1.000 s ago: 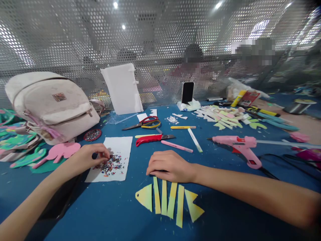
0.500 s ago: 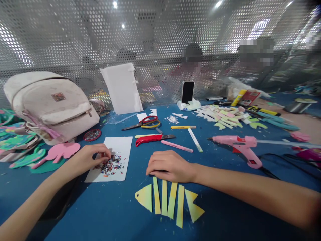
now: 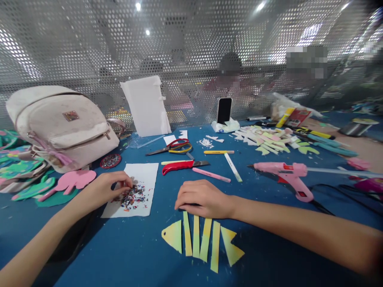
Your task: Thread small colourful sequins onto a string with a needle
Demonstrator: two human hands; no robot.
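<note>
My left hand (image 3: 115,186) is over a white sheet of paper (image 3: 151,171), thumb and forefinger pinched at the edge of a pile of small shiny multicoloured flakes (image 3: 131,198). What lies between those fingertips is too small to make out. On the blue table rests my right hand (image 3: 202,198), palm down with the fingers loosely bent and side by side; its palm is hidden. Just below it lie yellow-green pieces laid out as a fish: a head with a punched eye (image 3: 173,237), several strips (image 3: 196,237) and a notched tail (image 3: 231,245). The right hand covers or touches some strip tops.
Red-handled scissors (image 3: 172,148), a red-handled knife (image 3: 179,165) and markers (image 3: 211,174) lie beyond my hands. A pink glue gun (image 3: 290,171) with a cable is on the right. A pale backpack (image 3: 66,127), a round dish of flakes (image 3: 110,161) and a propped phone (image 3: 224,110) stand farther back.
</note>
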